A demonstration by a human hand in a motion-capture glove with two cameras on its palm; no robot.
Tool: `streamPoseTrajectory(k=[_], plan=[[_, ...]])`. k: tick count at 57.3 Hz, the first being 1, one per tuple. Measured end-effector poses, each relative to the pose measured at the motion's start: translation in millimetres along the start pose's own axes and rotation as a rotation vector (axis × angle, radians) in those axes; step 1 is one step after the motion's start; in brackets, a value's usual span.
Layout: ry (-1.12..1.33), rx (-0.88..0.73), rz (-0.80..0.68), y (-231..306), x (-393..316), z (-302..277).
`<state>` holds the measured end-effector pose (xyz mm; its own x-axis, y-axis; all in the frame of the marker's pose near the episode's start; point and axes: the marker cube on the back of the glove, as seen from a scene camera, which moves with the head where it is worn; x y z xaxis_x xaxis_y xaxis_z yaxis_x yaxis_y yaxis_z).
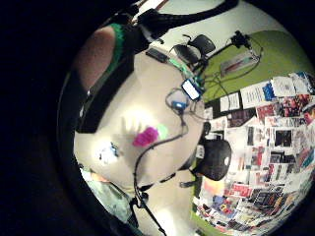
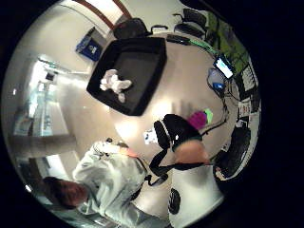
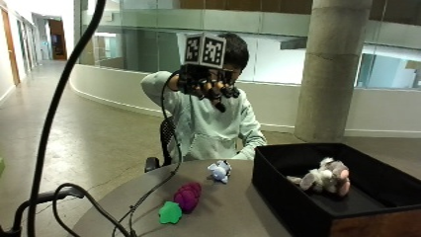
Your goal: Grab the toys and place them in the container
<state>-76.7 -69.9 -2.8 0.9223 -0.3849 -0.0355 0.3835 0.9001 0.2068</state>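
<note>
Your gloved right hand [image 3: 205,85] was raised high, fingers loosely curled on nothing, while the purple plush toy [image 3: 188,196] lay far below on the table [image 3: 243,207].

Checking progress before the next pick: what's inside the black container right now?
One grey-white plush toy lies in the black container. Its near wall hides the floor just behind it.

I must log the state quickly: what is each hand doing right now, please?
Gloved right hand: raised above the table, fingers loosely curled, holding nothing.
Bare left hand: it cannot be told.
</note>
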Motion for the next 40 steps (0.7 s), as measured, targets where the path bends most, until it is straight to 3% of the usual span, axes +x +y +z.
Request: streamPoseTrajectory(k=[6,25,40], plan=[[-0.016,-0.04,0.021,27,10,39],[-0.125,-0.209,-0.039,43,18,199],[-0.166,-0.282,-0.038,46,18,280]])
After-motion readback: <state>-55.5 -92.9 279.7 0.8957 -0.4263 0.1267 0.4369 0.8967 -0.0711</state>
